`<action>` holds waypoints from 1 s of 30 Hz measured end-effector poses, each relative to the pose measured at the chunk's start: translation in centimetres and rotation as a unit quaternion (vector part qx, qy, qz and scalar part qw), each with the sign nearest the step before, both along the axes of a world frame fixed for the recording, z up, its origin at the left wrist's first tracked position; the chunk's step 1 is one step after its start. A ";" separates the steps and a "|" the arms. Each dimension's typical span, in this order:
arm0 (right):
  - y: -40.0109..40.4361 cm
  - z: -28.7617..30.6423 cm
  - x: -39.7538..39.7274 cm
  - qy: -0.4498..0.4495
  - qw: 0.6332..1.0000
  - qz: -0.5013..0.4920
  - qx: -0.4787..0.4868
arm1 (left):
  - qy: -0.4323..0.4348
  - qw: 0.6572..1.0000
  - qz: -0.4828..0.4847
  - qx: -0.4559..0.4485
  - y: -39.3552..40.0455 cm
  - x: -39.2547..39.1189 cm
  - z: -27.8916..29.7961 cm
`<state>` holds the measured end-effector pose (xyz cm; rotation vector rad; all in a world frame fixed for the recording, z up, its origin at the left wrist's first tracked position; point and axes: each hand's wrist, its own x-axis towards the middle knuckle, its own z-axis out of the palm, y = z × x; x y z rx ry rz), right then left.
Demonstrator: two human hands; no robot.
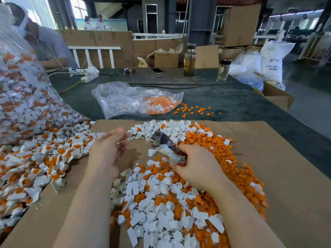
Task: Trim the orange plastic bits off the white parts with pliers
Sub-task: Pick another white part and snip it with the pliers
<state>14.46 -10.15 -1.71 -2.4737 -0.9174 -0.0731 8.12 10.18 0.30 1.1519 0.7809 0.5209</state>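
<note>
Right hand [197,167] wraps pliers [166,145] by handles; head points up-left toward left hand [107,149]. Left hand blurred, fingers loosely curled, thin white sliver near fingertips; hold uncertain. Untrimmed orange-and-white parts [41,158] heaped at left edge of cardboard sheet [286,158], just beside left hand, so left nearer. Trimmed white parts [161,203] and orange bits [223,145] between and right of hands. Big clear bag [21,97] at left holds untrimmed parts; small bag [136,99] beyond sheet holds orange-and-white pieces.
</note>
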 end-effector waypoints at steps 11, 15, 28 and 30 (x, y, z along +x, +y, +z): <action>0.7 -0.9 0.2 -0.013 0.999 0.005 -0.030 | 0.213 0.801 -0.224 0.512 -2.4 1.8 -3.1; 0.2 -0.6 0.9 0.027 0.998 -0.048 0.036 | 0.204 0.816 -0.227 0.491 -2.5 1.7 -3.1; -0.2 -0.1 1.2 0.033 0.979 -0.104 0.172 | 0.171 0.806 -0.246 0.511 -3.0 1.7 -2.6; -0.2 -0.1 1.1 0.035 0.979 -0.104 0.171 | 0.177 0.806 -0.247 0.509 -3.1 1.8 -2.7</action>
